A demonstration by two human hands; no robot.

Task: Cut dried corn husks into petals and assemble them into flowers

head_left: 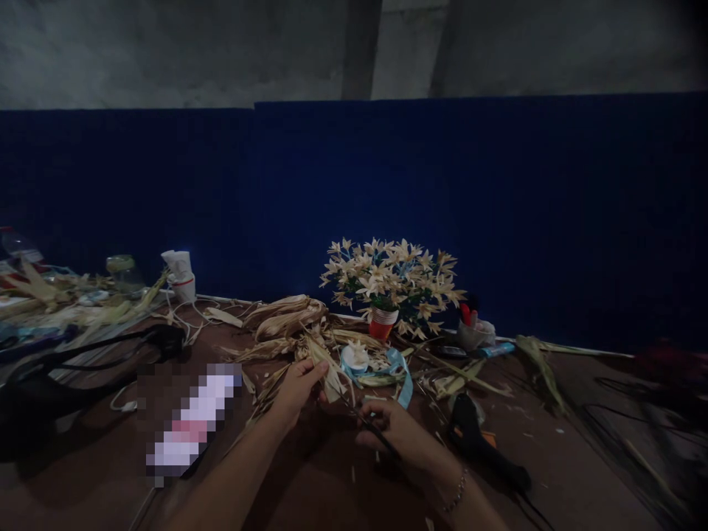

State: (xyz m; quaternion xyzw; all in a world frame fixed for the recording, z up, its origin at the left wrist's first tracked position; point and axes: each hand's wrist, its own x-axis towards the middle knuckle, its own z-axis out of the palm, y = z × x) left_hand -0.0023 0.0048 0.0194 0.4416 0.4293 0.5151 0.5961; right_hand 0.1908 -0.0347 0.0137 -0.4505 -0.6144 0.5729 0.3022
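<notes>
Pinched in my left hand is a pale dried corn husk, its lower end pointing toward my right hand. My right hand grips a pair of dark scissors, whose blades are at the husk's lower edge. Just beyond my hands lie a roll of light blue ribbon and a small husk flower on a white round piece. Behind them stands a bunch of cream husk flowers in a red and white paper cup.
A pile of dried corn husks lies behind my left hand. On the right rests a black glue gun with a cord. At left are a blurred-out oblong item, a black strap and a white power strip. A blue partition borders the table.
</notes>
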